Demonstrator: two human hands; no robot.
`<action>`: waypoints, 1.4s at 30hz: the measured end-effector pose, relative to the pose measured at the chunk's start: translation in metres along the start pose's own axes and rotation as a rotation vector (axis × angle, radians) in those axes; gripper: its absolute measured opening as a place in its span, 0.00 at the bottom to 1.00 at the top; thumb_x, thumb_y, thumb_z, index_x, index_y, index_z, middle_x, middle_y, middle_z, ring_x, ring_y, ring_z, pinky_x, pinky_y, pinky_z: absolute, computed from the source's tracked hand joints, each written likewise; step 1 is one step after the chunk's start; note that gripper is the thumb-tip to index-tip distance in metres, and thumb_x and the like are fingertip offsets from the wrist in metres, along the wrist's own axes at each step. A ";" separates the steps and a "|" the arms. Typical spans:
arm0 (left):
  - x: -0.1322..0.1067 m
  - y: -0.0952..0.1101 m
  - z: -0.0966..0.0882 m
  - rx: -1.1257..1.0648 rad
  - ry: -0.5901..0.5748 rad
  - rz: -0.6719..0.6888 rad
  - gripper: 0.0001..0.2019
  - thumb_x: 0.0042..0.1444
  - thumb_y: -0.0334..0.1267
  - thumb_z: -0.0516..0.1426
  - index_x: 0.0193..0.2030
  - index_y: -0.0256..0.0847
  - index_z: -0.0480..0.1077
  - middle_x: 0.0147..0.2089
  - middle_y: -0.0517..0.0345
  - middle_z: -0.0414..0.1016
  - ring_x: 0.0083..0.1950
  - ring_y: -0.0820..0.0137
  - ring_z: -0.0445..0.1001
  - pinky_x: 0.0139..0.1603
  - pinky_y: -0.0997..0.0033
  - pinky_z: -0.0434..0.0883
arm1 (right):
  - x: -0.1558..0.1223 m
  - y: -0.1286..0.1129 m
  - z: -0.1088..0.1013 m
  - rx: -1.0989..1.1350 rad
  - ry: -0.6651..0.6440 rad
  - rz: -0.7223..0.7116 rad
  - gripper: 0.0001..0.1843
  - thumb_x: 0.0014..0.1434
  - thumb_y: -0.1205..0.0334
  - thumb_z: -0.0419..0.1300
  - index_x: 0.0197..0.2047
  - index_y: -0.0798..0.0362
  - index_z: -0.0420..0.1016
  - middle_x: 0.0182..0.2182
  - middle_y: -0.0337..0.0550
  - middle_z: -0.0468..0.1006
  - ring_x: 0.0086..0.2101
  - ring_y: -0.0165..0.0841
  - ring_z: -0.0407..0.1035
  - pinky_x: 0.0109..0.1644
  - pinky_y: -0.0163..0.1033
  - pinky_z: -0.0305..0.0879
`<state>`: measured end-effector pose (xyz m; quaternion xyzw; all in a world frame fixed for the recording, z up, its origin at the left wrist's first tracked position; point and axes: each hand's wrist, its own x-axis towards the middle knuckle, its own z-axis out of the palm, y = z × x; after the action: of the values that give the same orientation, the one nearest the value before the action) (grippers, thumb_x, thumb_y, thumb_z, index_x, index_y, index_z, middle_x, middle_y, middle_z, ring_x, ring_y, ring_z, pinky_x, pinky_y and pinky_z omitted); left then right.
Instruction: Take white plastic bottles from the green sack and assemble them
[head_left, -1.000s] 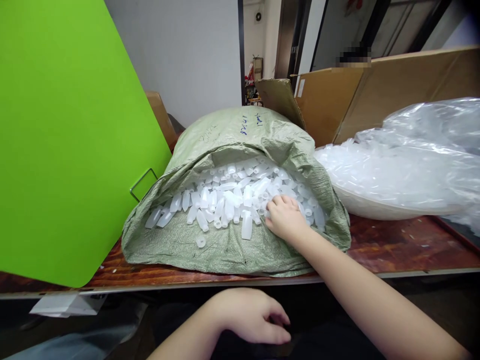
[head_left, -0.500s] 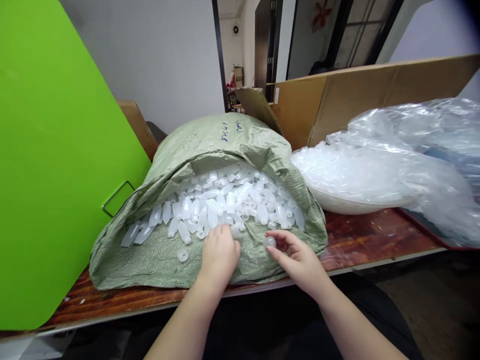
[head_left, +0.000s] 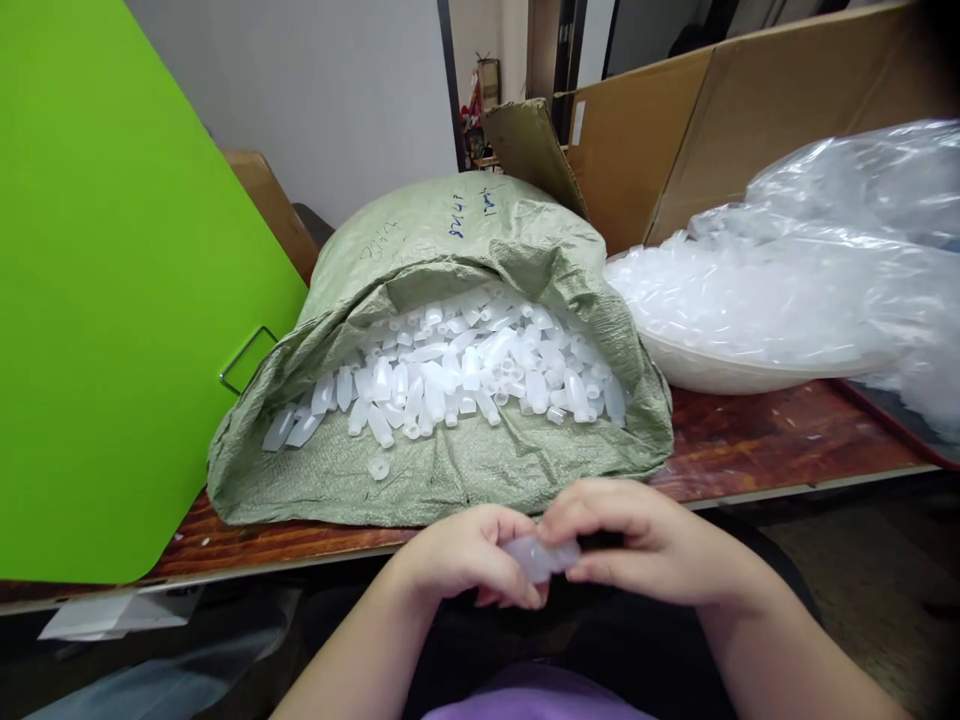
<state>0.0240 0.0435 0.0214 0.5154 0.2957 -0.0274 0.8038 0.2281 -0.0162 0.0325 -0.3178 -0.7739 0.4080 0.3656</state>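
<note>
An open green woven sack (head_left: 450, 470) lies on the wooden table (head_left: 750, 445), full of several small translucent white plastic bottles (head_left: 465, 375). In front of the table edge, my left hand (head_left: 465, 555) and my right hand (head_left: 645, 545) meet. Both are pinched on one small translucent plastic piece (head_left: 541, 557) held between their fingertips. One loose bottle (head_left: 379, 467) rests on the sack's lower lip.
A bright green board (head_left: 112, 300) with a wire handle stands at the left. A white basin (head_left: 720, 375) under clear plastic bags (head_left: 825, 270) sits at the right. Cardboard boxes (head_left: 750, 110) stand behind. White paper (head_left: 105, 615) lies below the table edge.
Both hands have pulled back from the sack toward me and come together. The left hand now holds a plastic piece against what the right hand took.
</note>
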 end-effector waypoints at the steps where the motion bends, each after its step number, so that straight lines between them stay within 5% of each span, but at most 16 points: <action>1: 0.002 -0.006 0.001 -0.098 -0.095 -0.015 0.13 0.29 0.33 0.65 0.25 0.32 0.70 0.19 0.63 0.68 0.13 0.80 0.58 0.11 0.79 0.51 | -0.001 -0.005 0.000 0.004 -0.041 -0.037 0.12 0.58 0.66 0.60 0.46 0.52 0.74 0.40 0.43 0.78 0.42 0.27 0.71 0.47 0.31 0.67; 5: 0.016 -0.035 0.006 -0.296 -0.378 -0.064 0.18 0.26 0.37 0.70 0.21 0.33 0.67 0.15 0.63 0.66 0.09 0.79 0.57 0.06 0.79 0.49 | -0.002 -0.021 0.004 -0.051 -0.168 -0.042 0.12 0.60 0.69 0.56 0.47 0.54 0.75 0.40 0.44 0.78 0.40 0.25 0.72 0.45 0.27 0.66; 8: 0.020 -0.045 0.009 -0.198 -0.439 -0.063 0.20 0.26 0.37 0.72 0.18 0.34 0.64 0.12 0.66 0.62 0.09 0.80 0.55 0.07 0.80 0.51 | -0.003 -0.024 0.008 -0.074 -0.198 0.012 0.10 0.60 0.65 0.57 0.44 0.54 0.75 0.38 0.44 0.78 0.38 0.25 0.72 0.43 0.27 0.65; 14: 0.007 -0.033 0.009 0.129 -0.017 -0.109 0.10 0.36 0.33 0.63 0.21 0.37 0.64 0.14 0.70 0.62 0.13 0.82 0.56 0.12 0.83 0.52 | -0.009 -0.015 0.017 -0.295 -0.119 0.238 0.10 0.54 0.66 0.63 0.41 0.51 0.74 0.33 0.39 0.77 0.34 0.27 0.69 0.37 0.31 0.64; 16: 0.005 -0.030 0.008 0.187 -0.008 -0.138 0.08 0.35 0.32 0.61 0.20 0.38 0.64 0.15 0.69 0.62 0.14 0.81 0.57 0.13 0.83 0.54 | -0.008 -0.013 0.018 -0.236 -0.130 0.183 0.10 0.56 0.66 0.61 0.43 0.52 0.75 0.35 0.41 0.77 0.36 0.27 0.71 0.39 0.31 0.65; 22: 0.019 -0.024 0.007 -0.040 -0.471 -0.207 0.09 0.36 0.40 0.61 0.22 0.36 0.67 0.10 0.66 0.60 0.09 0.78 0.53 0.10 0.79 0.49 | -0.006 -0.002 0.003 0.005 -0.153 -0.028 0.10 0.59 0.67 0.59 0.44 0.55 0.76 0.41 0.45 0.79 0.42 0.25 0.73 0.46 0.28 0.68; 26: 0.026 -0.022 0.006 -0.266 -0.597 -0.201 0.07 0.40 0.38 0.58 0.24 0.37 0.66 0.10 0.66 0.58 0.09 0.78 0.51 0.11 0.79 0.51 | -0.006 0.006 -0.006 0.017 -0.111 0.030 0.11 0.56 0.62 0.63 0.44 0.54 0.76 0.38 0.44 0.79 0.39 0.26 0.73 0.43 0.29 0.68; 29: 0.024 -0.021 0.007 -0.276 -0.560 -0.167 0.08 0.42 0.38 0.59 0.24 0.37 0.64 0.11 0.66 0.58 0.10 0.79 0.50 0.12 0.80 0.52 | -0.003 0.009 -0.002 -0.091 -0.069 0.169 0.16 0.54 0.49 0.63 0.37 0.55 0.77 0.27 0.40 0.77 0.27 0.25 0.70 0.30 0.28 0.63; 33: 0.018 -0.018 0.009 -0.164 -0.342 -0.062 0.11 0.45 0.37 0.61 0.22 0.38 0.62 0.11 0.68 0.57 0.11 0.79 0.51 0.13 0.80 0.52 | -0.003 0.016 0.008 -0.271 -0.013 0.290 0.34 0.64 0.42 0.42 0.18 0.56 0.68 0.16 0.40 0.68 0.20 0.25 0.60 0.26 0.33 0.55; 35: 0.015 -0.016 0.008 -0.139 -0.232 -0.015 0.12 0.44 0.36 0.62 0.21 0.38 0.60 0.11 0.69 0.57 0.12 0.80 0.51 0.13 0.80 0.51 | -0.006 0.019 0.009 -0.240 0.070 0.298 0.33 0.65 0.43 0.39 0.24 0.56 0.71 0.20 0.41 0.71 0.23 0.27 0.64 0.29 0.33 0.59; 37: 0.012 -0.013 0.007 -0.147 -0.175 -0.003 0.13 0.42 0.36 0.62 0.21 0.38 0.59 0.12 0.70 0.56 0.12 0.81 0.51 0.13 0.79 0.50 | -0.011 0.018 0.007 -0.210 0.144 0.255 0.21 0.63 0.45 0.49 0.42 0.53 0.73 0.35 0.44 0.76 0.35 0.30 0.70 0.38 0.33 0.65; 39: 0.009 -0.012 0.007 -0.134 -0.165 -0.004 0.13 0.42 0.37 0.62 0.21 0.39 0.59 0.13 0.70 0.56 0.12 0.81 0.51 0.13 0.79 0.49 | -0.014 0.015 0.004 -0.211 0.113 0.187 0.21 0.60 0.52 0.58 0.54 0.49 0.66 0.46 0.43 0.74 0.45 0.31 0.69 0.47 0.33 0.65; 42: 0.007 -0.010 0.007 -0.079 -0.161 0.013 0.13 0.43 0.37 0.62 0.21 0.39 0.59 0.14 0.69 0.57 0.13 0.81 0.52 0.14 0.78 0.49 | -0.012 0.010 0.005 -0.250 -0.016 0.210 0.12 0.62 0.54 0.55 0.43 0.52 0.73 0.31 0.39 0.76 0.31 0.26 0.69 0.35 0.30 0.64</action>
<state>0.0295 0.0347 0.0115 0.4813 0.2276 -0.0517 0.8449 0.2322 -0.0228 0.0180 -0.4366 -0.7840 0.3471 0.2723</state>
